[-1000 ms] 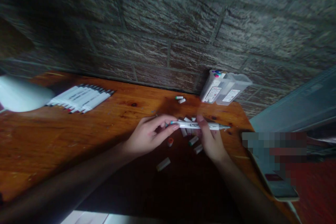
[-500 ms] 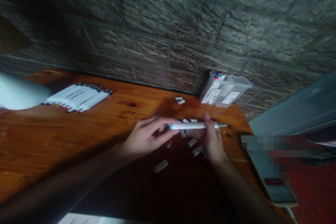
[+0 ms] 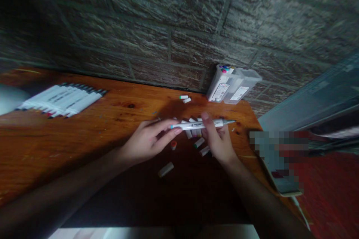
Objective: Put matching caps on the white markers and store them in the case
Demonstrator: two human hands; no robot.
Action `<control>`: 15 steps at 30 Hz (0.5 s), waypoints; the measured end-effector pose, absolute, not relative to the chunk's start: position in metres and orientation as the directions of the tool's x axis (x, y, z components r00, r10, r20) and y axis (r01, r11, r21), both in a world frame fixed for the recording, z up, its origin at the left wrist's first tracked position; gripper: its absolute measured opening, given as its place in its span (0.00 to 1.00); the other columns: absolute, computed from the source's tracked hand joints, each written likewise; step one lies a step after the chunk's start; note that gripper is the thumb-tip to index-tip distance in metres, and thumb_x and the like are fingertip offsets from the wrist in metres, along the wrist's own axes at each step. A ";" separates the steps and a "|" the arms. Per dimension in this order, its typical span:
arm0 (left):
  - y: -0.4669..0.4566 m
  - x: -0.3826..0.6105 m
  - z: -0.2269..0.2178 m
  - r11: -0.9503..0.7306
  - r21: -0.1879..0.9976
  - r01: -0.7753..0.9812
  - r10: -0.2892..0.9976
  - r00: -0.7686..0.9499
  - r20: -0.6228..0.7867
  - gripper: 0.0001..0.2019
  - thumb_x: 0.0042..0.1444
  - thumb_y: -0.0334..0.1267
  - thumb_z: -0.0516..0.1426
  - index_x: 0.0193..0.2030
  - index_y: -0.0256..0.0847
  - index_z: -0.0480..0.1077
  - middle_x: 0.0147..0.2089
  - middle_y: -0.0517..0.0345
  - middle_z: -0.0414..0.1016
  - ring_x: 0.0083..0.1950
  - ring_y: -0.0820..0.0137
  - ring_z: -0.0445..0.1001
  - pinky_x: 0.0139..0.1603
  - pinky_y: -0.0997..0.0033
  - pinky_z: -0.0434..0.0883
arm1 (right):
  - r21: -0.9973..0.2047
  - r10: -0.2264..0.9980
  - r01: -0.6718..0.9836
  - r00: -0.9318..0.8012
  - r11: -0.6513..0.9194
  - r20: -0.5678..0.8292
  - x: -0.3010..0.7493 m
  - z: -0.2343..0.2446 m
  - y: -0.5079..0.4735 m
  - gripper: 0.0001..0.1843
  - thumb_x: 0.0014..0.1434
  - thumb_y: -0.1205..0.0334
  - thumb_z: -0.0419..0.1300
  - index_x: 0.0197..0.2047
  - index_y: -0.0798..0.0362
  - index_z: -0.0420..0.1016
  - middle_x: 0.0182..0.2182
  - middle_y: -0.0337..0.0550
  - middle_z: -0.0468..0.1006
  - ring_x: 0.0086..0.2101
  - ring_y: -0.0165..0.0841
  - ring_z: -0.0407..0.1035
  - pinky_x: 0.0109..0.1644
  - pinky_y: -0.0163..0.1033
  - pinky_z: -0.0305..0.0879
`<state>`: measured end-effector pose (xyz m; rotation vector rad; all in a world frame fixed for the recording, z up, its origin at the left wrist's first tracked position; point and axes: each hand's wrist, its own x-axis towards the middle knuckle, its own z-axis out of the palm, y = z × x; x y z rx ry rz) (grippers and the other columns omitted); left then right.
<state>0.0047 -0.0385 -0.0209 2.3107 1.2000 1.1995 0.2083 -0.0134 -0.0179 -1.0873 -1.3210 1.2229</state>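
Observation:
A white marker (image 3: pixel 190 124) with a blue left end lies nearly level across both hands, its bare grey tip pointing right. Fingers and thumb of my left hand (image 3: pixel 151 140) pinch the blue end. My right hand (image 3: pixel 217 140) is closed round the other half, thumb on top, just short of the tip. Dark print shows along the barrel. Beneath and around the marker are several loose white marker caps, among them a green-ended cap (image 3: pixel 199 142), an orange-ended cap (image 3: pixel 174 145) and a cap lying nearer to me (image 3: pixel 166 170).
A row of white markers (image 3: pixel 64 99) lies at the left, beside a blurred pale object (image 3: pixel 12 99). Against the stone wall (image 3: pixel 140 37) stands a clear plastic case (image 3: pixel 244 86) with markers in its left half. Two caps (image 3: pixel 185 99) lie near the wall. A phone-like device (image 3: pixel 286 183) sits at the right edge.
The marker has turned in my fingers, so print now shows on its barrel. Both hands keep their hold. The whole view has shifted slightly, moving things left and up in the picture.

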 end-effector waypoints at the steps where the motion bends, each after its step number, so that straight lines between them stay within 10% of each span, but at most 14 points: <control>1: -0.039 0.004 -0.018 -0.606 0.576 0.548 0.788 0.320 0.525 0.08 0.65 0.36 0.55 0.45 0.38 0.75 0.35 0.61 0.80 0.32 0.76 0.76 0.35 0.81 0.69 | -0.996 0.987 -0.014 -0.135 0.086 0.087 0.208 -0.018 -0.013 0.27 0.57 0.38 0.60 0.19 0.51 0.65 0.19 0.35 0.67 0.21 0.28 0.62 0.28 0.35 0.62; 15: -0.036 0.003 -0.019 -0.532 0.692 0.488 0.847 0.301 0.439 0.18 0.68 0.37 0.48 0.27 0.38 0.69 0.23 0.65 0.69 0.25 0.78 0.69 0.30 0.80 0.64 | -0.996 0.995 -0.074 -0.078 0.059 0.064 0.209 -0.020 -0.012 0.24 0.53 0.41 0.65 0.21 0.50 0.64 0.20 0.34 0.67 0.23 0.28 0.66 0.28 0.33 0.65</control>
